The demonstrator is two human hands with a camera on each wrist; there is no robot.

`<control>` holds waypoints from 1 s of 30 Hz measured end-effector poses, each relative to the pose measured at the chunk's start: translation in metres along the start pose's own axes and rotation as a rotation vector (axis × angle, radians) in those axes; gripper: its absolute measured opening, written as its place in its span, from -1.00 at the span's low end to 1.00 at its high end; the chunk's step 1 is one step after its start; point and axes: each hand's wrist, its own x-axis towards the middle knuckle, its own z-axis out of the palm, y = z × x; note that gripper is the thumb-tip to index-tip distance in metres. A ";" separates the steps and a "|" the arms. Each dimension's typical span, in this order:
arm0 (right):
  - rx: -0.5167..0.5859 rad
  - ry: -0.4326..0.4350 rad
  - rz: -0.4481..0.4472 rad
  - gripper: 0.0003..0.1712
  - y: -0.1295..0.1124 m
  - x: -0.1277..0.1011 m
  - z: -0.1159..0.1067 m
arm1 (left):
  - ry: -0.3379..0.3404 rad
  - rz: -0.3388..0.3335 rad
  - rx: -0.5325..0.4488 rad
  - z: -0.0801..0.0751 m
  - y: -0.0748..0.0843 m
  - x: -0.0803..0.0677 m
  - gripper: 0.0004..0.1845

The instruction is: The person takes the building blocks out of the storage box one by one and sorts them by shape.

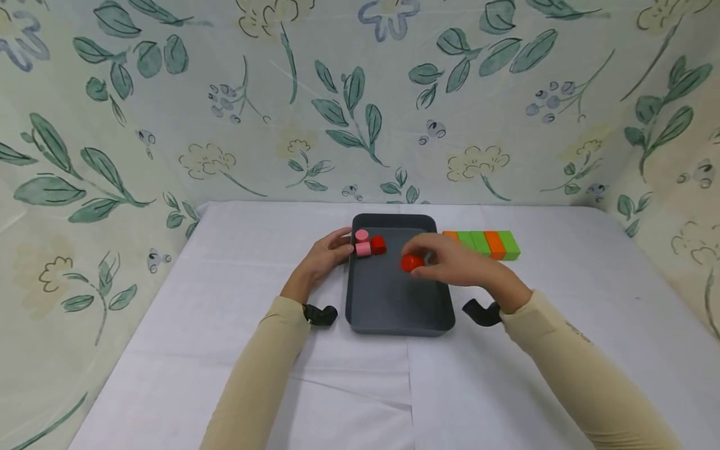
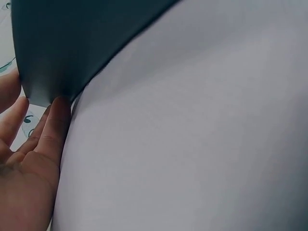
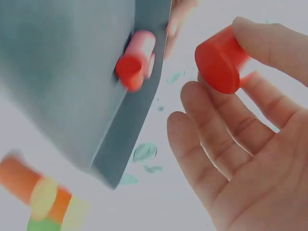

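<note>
My right hand [image 1: 450, 261] pinches a red cylinder block [image 3: 219, 60] between thumb and fingertips, over the right part of a dark grey tray [image 1: 399, 306]. Along the tray's left wall rests my left hand [image 1: 326, 255]; in the left wrist view its extended fingers [image 2: 54, 127] touch the outer side of the wall. Inside the tray's far left corner sit two pink cylinder blocks [image 1: 363, 249], with another red block [image 1: 378, 244] beside them.
A row of orange and green blocks [image 1: 480, 244] lies on the white cloth right of the tray, partly behind my right hand. A floral curtain [image 1: 349, 150] rises behind the table. Black straps [image 1: 320, 315] circle both wrists.
</note>
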 end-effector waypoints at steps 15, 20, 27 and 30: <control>-0.145 0.180 0.214 -0.58 0.041 -0.079 -0.031 | -0.019 -0.003 -0.007 -0.001 0.000 0.000 -0.39; -0.109 0.191 0.307 -0.61 0.063 -0.088 -0.028 | -0.017 0.008 -0.004 -0.001 0.000 0.000 -0.39; -0.067 0.214 0.344 -0.64 0.080 -0.089 -0.021 | -0.021 0.002 -0.006 0.000 0.000 0.000 -0.39; -0.035 0.220 0.351 -0.64 0.084 -0.086 -0.016 | -0.015 0.001 0.002 0.000 0.001 -0.001 -0.40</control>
